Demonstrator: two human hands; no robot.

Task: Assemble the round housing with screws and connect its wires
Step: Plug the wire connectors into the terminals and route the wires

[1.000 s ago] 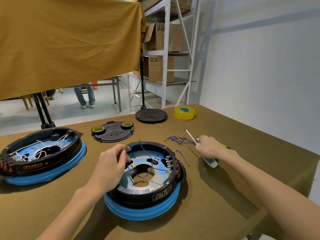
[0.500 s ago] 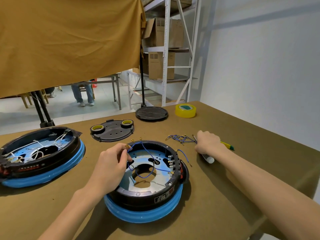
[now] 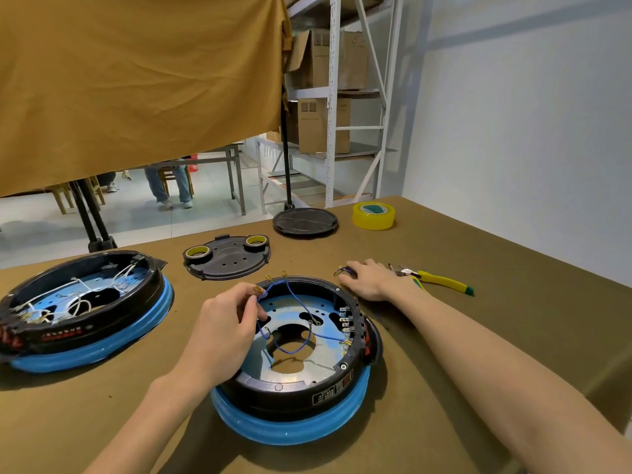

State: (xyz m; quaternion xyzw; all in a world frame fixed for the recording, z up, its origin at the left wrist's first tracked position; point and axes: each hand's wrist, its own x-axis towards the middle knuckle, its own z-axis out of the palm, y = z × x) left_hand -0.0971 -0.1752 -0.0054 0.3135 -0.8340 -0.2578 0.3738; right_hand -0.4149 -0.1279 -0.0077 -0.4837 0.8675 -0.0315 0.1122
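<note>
My left hand pinched a thin blue wire over the round black housing on its blue ring, dead centre on the tabletop; my right hand lay flat, fingers relaxed, on loose blue wires just beyond the rim, nearer them.

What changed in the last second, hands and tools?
The right hand let go of the yellow-handled pliers, now lying on the table, and moved left onto the loose blue wires. The left hand keeps pinching a blue wire over the round housing.
</note>
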